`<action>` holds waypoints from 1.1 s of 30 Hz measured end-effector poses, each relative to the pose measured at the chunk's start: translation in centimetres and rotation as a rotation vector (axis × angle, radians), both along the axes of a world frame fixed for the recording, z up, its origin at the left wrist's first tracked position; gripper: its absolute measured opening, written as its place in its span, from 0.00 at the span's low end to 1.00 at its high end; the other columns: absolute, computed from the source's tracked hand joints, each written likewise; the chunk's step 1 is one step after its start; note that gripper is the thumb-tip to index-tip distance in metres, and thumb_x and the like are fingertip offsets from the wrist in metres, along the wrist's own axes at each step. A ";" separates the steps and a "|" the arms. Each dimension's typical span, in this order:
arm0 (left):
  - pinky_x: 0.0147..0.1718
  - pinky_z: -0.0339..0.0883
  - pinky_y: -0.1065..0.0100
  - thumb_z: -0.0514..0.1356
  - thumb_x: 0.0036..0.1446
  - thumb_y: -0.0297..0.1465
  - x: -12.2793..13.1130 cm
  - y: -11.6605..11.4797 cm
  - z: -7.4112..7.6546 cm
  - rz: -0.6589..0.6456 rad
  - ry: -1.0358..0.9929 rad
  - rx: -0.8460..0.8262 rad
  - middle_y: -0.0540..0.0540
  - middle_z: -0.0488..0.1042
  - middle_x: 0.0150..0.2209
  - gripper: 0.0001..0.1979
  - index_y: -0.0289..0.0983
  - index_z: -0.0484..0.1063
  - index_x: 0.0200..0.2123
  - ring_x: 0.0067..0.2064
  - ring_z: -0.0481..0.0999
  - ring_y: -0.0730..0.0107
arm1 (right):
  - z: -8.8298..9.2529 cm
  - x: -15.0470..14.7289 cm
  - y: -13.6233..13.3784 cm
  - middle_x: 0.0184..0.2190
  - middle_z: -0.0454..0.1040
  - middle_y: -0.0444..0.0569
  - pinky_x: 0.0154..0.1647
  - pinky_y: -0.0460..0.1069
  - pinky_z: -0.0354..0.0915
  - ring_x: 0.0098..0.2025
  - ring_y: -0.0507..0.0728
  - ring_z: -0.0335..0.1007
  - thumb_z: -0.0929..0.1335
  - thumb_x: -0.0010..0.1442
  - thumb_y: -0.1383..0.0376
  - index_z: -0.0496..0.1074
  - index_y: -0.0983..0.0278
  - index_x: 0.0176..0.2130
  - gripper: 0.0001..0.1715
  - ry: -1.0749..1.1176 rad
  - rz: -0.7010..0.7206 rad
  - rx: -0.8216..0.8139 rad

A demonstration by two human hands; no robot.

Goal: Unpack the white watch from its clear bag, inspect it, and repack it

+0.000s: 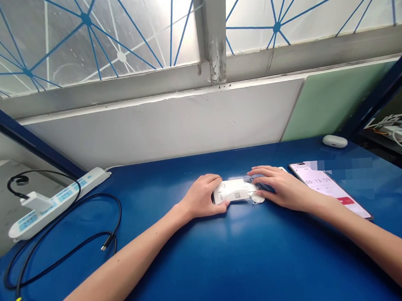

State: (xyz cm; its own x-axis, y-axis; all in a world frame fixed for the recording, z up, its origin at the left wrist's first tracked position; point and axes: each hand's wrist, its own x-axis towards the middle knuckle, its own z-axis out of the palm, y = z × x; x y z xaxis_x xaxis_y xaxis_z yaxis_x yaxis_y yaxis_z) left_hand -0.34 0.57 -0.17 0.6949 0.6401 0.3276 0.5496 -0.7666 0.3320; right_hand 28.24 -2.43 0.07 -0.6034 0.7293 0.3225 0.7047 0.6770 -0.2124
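A small white pack (235, 190) with printed labels, partly in clear plastic, lies on the blue tabletop (208, 263) between my hands. My left hand (205, 195) grips its left end, thumb along the near edge and fingers over the far edge. At the right end, crinkled clear plastic (254, 197) sticks out. My right hand (280, 186) has its curved fingers and thumb around that end, touching the plastic. What is inside the pack cannot be made out. A white edge of something shows just behind my right hand, mostly hidden.
A phone (333, 190) showing a running timer lies by my right forearm. Behind it sits a white rounded case (335, 141). On the left are a white power strip (63, 200) with a plugged-in charger (37, 201) and a looped black cable (63, 265). A wall panel (168, 125) borders the back.
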 end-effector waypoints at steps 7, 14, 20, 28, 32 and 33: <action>0.52 0.66 0.56 0.65 0.49 0.39 0.0 0.0 0.1 -0.023 0.011 -0.002 0.36 0.74 0.51 0.24 0.33 0.71 0.48 0.53 0.73 0.51 | -1.6 -0.9 0.0 0.56 0.73 0.58 0.55 0.61 0.70 0.56 0.66 0.70 0.72 0.58 0.59 0.75 0.63 0.50 0.21 0.167 -0.069 -0.051; 0.52 0.67 0.55 0.65 0.49 0.39 0.0 0.0 0.1 -0.028 0.004 -0.005 0.37 0.75 0.50 0.24 0.34 0.71 0.48 0.52 0.73 0.51 | -1.3 -2.1 -0.4 0.52 0.77 0.58 0.54 0.62 0.70 0.56 0.67 0.70 0.70 0.59 0.63 0.77 0.66 0.44 0.13 0.082 -0.080 0.049; 0.51 0.68 0.56 0.65 0.50 0.40 0.0 0.1 0.1 -0.023 0.013 0.011 0.37 0.75 0.50 0.23 0.34 0.72 0.47 0.52 0.73 0.51 | 0.2 -1.7 -1.0 0.49 0.79 0.59 0.53 0.61 0.69 0.55 0.67 0.71 0.69 0.62 0.61 0.75 0.70 0.49 0.19 -0.105 -0.102 0.210; 0.52 0.67 0.56 0.65 0.49 0.40 0.0 0.2 -0.1 -0.023 0.008 -0.002 0.38 0.74 0.50 0.24 0.34 0.72 0.48 0.52 0.73 0.52 | 1.6 0.2 -0.8 0.43 0.81 0.54 0.43 0.58 0.72 0.45 0.65 0.76 0.70 0.59 0.56 0.78 0.65 0.38 0.15 -0.191 -0.190 0.075; 0.53 0.67 0.55 0.65 0.49 0.40 -0.1 0.2 -0.1 -0.026 0.005 -0.008 0.38 0.74 0.50 0.24 0.34 0.72 0.48 0.52 0.72 0.52 | 0.9 0.2 -0.7 0.48 0.78 0.57 0.43 0.59 0.72 0.46 0.66 0.76 0.68 0.61 0.55 0.76 0.64 0.44 0.18 -0.138 -0.207 0.094; 0.53 0.67 0.55 0.65 0.49 0.40 -0.1 0.2 -0.1 -0.026 0.006 -0.009 0.38 0.74 0.50 0.24 0.34 0.72 0.48 0.52 0.73 0.52 | 0.6 0.1 -0.7 0.51 0.76 0.57 0.45 0.60 0.72 0.48 0.66 0.75 0.67 0.62 0.55 0.75 0.64 0.47 0.19 -0.102 -0.187 0.093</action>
State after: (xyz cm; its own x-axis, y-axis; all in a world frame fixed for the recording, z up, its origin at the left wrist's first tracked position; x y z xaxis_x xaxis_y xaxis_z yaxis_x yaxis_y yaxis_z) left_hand -0.41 0.75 -0.27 0.7134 0.6247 0.3176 0.5313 -0.7776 0.3361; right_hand 28.31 -3.12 0.68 -0.4934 0.8015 0.3378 0.8344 0.5458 -0.0763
